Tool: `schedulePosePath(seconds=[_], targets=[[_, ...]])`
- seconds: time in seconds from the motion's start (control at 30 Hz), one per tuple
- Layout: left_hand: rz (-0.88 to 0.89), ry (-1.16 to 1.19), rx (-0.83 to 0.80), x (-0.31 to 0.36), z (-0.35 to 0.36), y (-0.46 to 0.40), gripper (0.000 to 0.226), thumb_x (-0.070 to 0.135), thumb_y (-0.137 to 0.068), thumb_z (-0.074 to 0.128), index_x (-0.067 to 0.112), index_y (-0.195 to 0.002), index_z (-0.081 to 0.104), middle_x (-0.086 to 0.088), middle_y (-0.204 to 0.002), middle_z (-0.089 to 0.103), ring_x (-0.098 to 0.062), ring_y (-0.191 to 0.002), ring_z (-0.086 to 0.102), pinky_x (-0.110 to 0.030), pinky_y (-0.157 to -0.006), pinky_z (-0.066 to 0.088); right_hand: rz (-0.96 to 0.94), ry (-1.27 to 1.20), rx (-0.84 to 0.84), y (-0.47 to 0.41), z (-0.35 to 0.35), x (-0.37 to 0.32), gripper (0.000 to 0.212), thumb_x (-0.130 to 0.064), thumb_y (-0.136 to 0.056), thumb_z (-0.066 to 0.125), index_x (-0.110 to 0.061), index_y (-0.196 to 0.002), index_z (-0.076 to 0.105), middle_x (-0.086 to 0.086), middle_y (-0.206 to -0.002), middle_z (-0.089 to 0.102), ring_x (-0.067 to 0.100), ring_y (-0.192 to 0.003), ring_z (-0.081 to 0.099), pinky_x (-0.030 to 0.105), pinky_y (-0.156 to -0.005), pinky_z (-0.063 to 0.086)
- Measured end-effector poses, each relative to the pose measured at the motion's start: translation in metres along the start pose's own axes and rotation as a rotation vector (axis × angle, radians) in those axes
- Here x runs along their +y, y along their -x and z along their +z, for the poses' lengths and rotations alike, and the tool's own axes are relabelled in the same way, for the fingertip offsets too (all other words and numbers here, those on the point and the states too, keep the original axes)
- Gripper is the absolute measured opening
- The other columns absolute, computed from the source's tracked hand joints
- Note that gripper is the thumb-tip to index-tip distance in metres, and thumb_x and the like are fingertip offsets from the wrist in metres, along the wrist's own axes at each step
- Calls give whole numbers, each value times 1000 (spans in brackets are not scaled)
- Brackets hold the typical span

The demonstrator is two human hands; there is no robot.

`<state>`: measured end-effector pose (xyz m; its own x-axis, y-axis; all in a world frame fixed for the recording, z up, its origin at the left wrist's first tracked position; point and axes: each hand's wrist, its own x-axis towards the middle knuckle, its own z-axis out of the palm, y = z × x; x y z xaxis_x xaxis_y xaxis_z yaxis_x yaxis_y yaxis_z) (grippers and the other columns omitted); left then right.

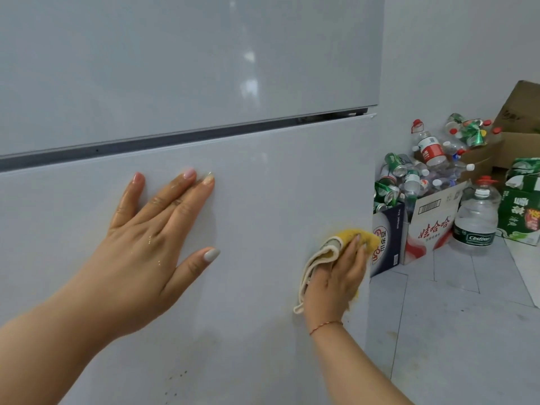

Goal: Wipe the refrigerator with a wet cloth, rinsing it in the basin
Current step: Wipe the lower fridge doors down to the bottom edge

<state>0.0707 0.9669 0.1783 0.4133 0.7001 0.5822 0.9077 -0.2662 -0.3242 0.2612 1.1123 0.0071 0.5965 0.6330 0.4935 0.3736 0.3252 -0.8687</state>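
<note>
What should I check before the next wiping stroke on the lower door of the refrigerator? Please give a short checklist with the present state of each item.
1. Cloth in hand: ok. The right hand presses the yellow cloth against the lower door.
2. Door braced: ok. The left hand lies flat on the same door, fingers straight.
3. Cloth wet enough: cannot tell.
4. Dirt left to wipe: not ok. Dark specks show low on the door.
5. Room at the door's right edge: ok. The cardboard boxes of bottles stand on the floor beyond it.
6. Basin for rinsing: cannot tell, not in view.
</note>
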Motion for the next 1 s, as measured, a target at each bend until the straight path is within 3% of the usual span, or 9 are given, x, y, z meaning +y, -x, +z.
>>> schedulePosePath(seconds=[0.1,0.17,0.3,0.43,0.57,0.7,0.8,0.93,1.0], targets=[[11,-1,15,-2,1,1,70,56,-98,21,14,-153,18,5,-153,20,-8,-148,7,-40,-120,-5,-35,-19,-37,53,10,-11,62,-49,-95,18,-20,-150,11,14,-155,18,31,-145,13,56,-115,18],[7,0,16,-3,2,2,71,57,-97,20,15,-154,16,6,-153,19,-8,-148,7,-41,-120,-6,-178,-1,-105,87,13,-17,64,-51,-98,19,-17,-152,17,16,-153,21,34,-144,16,56,-114,19],[-2,-6,30,-4,5,2,70,57,-97,20,15,-153,16,6,-150,22,-10,-148,9,-40,-120,-6,-717,54,-203,151,16,-22,58,-48,-95,35,-24,-148,30,9,-151,28,35,-141,25,57,-112,21],[-3,-9,53,-3,7,1,71,56,-97,22,13,-153,19,4,-149,27,-11,-147,11,-41,-120,-5,-1252,55,-180,165,23,-3,50,-49,-82,65,-41,-130,55,-11,-140,45,14,-133,44,44,-110,35],[-1,-12,87,-5,9,1,70,53,-95,28,12,-152,21,6,-148,25,-10,-148,11,-41,-120,-5,-1533,124,-275,118,13,29,42,-38,-89,57,-38,-132,54,-13,-140,45,10,-135,41,36,-112,31],[6,4,114,-5,14,1,71,51,-94,32,11,-152,23,7,-147,29,-12,-148,14,-46,-120,-3,-1432,210,-218,59,-6,64,54,-48,-87,56,-36,-138,45,-9,-145,37,16,-139,33,41,-115,24],[-5,2,124,-4,16,0,70,50,-95,32,9,-151,24,-3,-150,37,-13,-147,16,-47,-120,-3,-1154,242,-212,17,-23,91,54,-50,-94,43,-32,-144,31,2,-147,29,28,-142,24,46,-117,19],[-3,-23,124,-1,14,-1,70,51,-96,29,9,-152,22,-1,-151,33,-10,-146,13,-38,-119,-9,-386,188,-256,-5,-35,120,67,-48,-93,35,-27,-151,10,2,-156,9,29,-144,17,41,-118,18],[9,-19,124,1,14,-2,70,52,-97,27,9,-152,21,-2,-151,32,-10,-146,12,-35,-118,-12,126,-61,-221,3,-31,117,69,-47,-87,38,-33,-151,14,2,-155,21,24,-134,39,41,-110,36]])
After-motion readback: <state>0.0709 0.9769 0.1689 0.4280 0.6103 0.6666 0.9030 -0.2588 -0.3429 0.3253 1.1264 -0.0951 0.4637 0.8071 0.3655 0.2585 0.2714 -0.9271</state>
